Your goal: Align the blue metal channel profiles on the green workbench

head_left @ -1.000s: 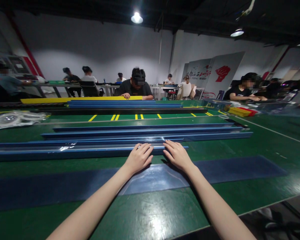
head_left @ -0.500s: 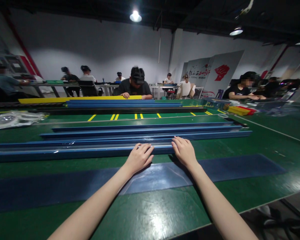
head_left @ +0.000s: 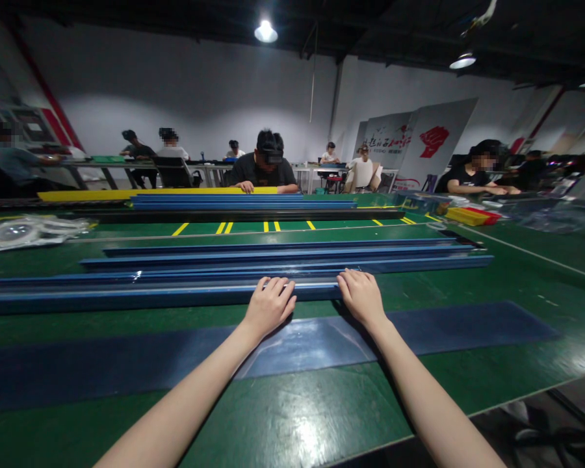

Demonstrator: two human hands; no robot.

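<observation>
A long blue channel-shaped strip (head_left: 141,300) lies lengthwise across the green table. My left hand (head_left: 269,304) is curled over its near wall, with the fingertips inside the channel. Close to the strip's right end, my right hand (head_left: 362,296) has its fingers bent over the same edge; the thumb is partly hidden. Between me and the strip, a flat bluish see-through sheet (head_left: 468,329) stretches under both my forearms. More blue channel strips (head_left: 419,262) lie just beyond my hands.
Farther back are a black strip (head_left: 248,215), blue strips (head_left: 244,203) and a yellow strip (head_left: 88,195), with a co-worker (head_left: 263,170) behind them. Plastic-wrapped rings (head_left: 24,233) lie at the left. Yellow and red trays (head_left: 470,216) sit at the right beside a dark phone-like object (head_left: 461,239).
My left hand has shifted very slightly left and my right fingers are bent a little more over the edge. The strips and sheet stay in place.
</observation>
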